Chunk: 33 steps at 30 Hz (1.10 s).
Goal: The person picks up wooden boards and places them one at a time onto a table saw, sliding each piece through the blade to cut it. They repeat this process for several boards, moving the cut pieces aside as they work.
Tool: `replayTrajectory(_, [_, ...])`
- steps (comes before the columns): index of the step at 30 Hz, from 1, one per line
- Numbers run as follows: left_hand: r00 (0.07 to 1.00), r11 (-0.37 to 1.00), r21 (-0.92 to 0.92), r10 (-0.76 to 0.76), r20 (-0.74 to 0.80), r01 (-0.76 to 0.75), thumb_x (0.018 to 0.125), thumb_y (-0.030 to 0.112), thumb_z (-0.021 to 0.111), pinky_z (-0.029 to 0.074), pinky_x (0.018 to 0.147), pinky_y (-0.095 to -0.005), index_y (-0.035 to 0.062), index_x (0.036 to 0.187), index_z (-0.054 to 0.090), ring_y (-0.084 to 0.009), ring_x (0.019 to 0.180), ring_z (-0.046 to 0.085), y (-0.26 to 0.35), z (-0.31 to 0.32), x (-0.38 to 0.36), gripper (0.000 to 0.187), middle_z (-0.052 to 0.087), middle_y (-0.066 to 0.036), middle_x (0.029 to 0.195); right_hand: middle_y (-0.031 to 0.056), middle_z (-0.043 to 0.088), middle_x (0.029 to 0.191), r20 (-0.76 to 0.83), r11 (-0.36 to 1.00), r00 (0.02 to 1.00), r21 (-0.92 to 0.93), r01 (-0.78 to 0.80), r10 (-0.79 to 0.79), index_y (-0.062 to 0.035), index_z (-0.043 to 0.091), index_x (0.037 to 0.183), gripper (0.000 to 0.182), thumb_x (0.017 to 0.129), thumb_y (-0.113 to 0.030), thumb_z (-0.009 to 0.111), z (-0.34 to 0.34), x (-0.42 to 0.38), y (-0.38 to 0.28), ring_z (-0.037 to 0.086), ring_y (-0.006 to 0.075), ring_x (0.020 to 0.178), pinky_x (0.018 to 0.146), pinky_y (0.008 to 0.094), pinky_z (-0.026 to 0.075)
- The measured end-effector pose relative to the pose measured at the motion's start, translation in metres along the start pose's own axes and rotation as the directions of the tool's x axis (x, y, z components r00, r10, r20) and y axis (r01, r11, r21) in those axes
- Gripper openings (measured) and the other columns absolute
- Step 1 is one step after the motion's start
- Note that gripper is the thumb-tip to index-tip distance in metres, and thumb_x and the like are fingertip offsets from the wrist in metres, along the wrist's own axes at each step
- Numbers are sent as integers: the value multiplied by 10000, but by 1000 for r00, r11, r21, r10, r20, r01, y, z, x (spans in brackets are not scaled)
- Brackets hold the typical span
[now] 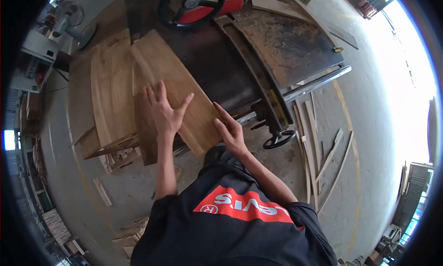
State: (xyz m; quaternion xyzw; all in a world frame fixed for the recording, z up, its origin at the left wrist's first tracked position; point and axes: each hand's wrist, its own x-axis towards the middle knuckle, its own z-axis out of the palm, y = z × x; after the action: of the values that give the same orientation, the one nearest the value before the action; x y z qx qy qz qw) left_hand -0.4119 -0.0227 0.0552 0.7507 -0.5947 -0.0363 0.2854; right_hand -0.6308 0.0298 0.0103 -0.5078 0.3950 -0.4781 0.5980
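Note:
A wide wooden board (pixel 184 91) lies at a slant over the left part of the dark machine table, its near end close to my body. My left hand (pixel 167 111) rests on its top face with the fingers spread. At the board's right edge is my right hand (pixel 230 130), its thumb on top and its fingers stretched along the side, thumb and fingers apart. More boards (pixel 113 91) lie stacked to the left, beside and partly under the slanted one.
A curved metal fence (pixel 251 58) crosses the machine table (pixel 295 44), with a large black handwheel (pixel 191 3) behind and a small one (pixel 279 139) in front. A metal rail (pixel 318 83) runs along the front edge. Wood strips (pixel 314 150) lie on the floor at right.

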Motion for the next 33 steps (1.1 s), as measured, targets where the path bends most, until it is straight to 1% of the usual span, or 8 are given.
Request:
replayTrajectory(12, [996, 999, -15, 44, 78, -42, 770, 792, 727, 143, 1267, -624, 41, 1632, 300, -499, 1579, 109, 64, 77, -79, 1221, 177, -294, 1696, 101, 565, 1508, -170, 985, 972, 86, -152, 165, 7, 456, 1554, 525, 1076, -158, 599, -129, -1, 36, 515, 170, 1378, 1155, 325, 398])
replayTrajectory(15, [986, 979, -115, -168, 13, 169, 789, 771, 728, 138, 1276, -602, 29, 1628, 304, -485, 1585, 104, 38, 92, -75, 1197, 224, -277, 1690, 83, 622, 1403, -30, 680, 779, 511, -527, 627, 23, 509, 1492, 486, 1061, -167, 628, -146, -16, 38, 569, 179, 1299, 1092, 328, 461])
replayTrajectory(18, [996, 986, -166, 21, 91, -6, 811, 728, 742, 167, 1272, -592, 10, 1629, 282, -486, 1581, 122, 82, 82, -73, 1182, 249, -299, 1674, 71, 666, 1247, 209, 687, 834, 483, -542, 511, -22, 610, 1340, 360, 1039, -210, 670, -176, -25, 114, 650, 208, 1162, 1024, 351, 523])
replayTrajectory(20, [972, 991, -114, 94, 216, -70, 802, 687, 777, 195, 1259, -599, -3, 1630, 261, -504, 1573, 130, 117, 90, -96, 1195, 207, -326, 1675, 79, 676, 1233, 343, 769, 795, 247, -590, 500, -31, 627, 1308, 326, 1040, -212, 667, -189, -35, 103, 667, 213, 1144, 1019, 354, 534])
replayTrajectory(22, [980, 989, -149, 53, 192, -24, 793, 667, 794, 197, 1254, -607, -14, 1626, 261, -520, 1567, 127, 131, 122, -128, 1200, 178, -339, 1676, 94, 689, 1235, 464, 924, 819, -327, -197, 339, -10, 619, 1322, 333, 1042, -186, 653, -192, -39, 53, 676, 212, 1145, 1013, 361, 541])
replayTrajectory(25, [998, 987, -160, 29, 60, -19, 863, 526, 787, 231, 1233, -627, -40, 1601, 301, -557, 1539, 170, 140, 164, -150, 1048, 148, -354, 1673, 124, 704, 1245, 390, 461, 505, 207, -863, 770, 29, 634, 1303, 307, 1050, -145, 616, -189, -43, 3, 685, 184, 1138, 978, 337, 549])
replayTrajectory(28, [997, 998, -56, 20, -70, -24, 915, 421, 762, 263, 1222, -627, -31, 1575, 366, -556, 1511, 244, 146, 186, -148, 892, 197, -355, 1654, 188, 748, 1072, 309, 961, 928, -238, -138, 210, 14, 696, 1212, 246, 1023, -127, 626, -225, -36, -46, 732, 205, 1012, 892, 340, 551])
replayTrajectory(33, [985, 1000, 14, -2, -174, 5, 946, 342, 739, 312, 1212, -603, 5, 1488, 534, -509, 1457, 386, 147, 194, -125, 671, 384, -340, 1573, 91, 774, 927, -122, 949, 982, -264, -171, 143, 32, 746, 1087, 383, 1077, -315, 586, -319, -6, 19, 712, 142, 862, 831, 326, 550])
